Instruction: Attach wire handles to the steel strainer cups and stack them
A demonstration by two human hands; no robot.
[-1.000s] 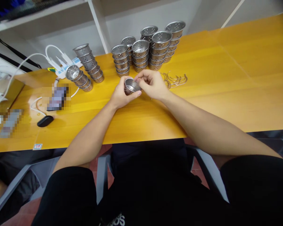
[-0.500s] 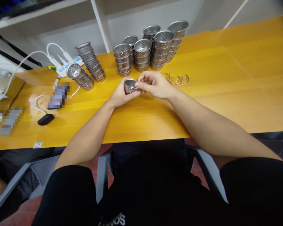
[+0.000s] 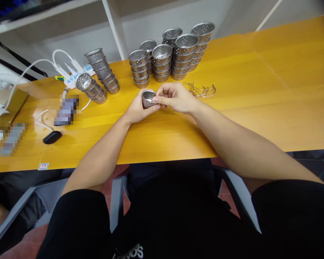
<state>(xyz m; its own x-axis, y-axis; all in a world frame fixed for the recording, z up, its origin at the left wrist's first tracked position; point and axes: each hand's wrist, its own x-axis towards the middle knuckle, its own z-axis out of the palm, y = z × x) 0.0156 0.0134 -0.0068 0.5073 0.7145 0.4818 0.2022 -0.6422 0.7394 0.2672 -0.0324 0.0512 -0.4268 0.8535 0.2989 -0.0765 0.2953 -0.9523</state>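
Observation:
A small perforated metal cup point(image 3: 148, 99) is held just above the yellow table point(image 3: 162, 140). My left hand point(image 3: 138, 108) wraps round it from the left, thumb along its near side. My right hand point(image 3: 175, 98) is pinched at the cup's right rim; a thin bit of metal seems to show at the fingertips, too small to make out. Curved wire pieces point(image 3: 202, 90) lie in a loose pile behind and right of my right hand. Beyond my hands stand several stacks of like cups, one of them point(image 3: 162, 63) nearest behind the held cup.
Two leaning cup stacks point(image 3: 93, 88) stand at the left, beside a white power strip point(image 3: 72, 77) with cables. A blurred phone point(image 3: 67, 111), a black oval object point(image 3: 52, 137) and another blurred device point(image 3: 12, 139) lie further left. Shelving point(image 3: 113, 28) rises behind the table.
The fingertips of my right hand have shifted slightly left and down over the cup's rim. My left hand keeps its hold on the cup.

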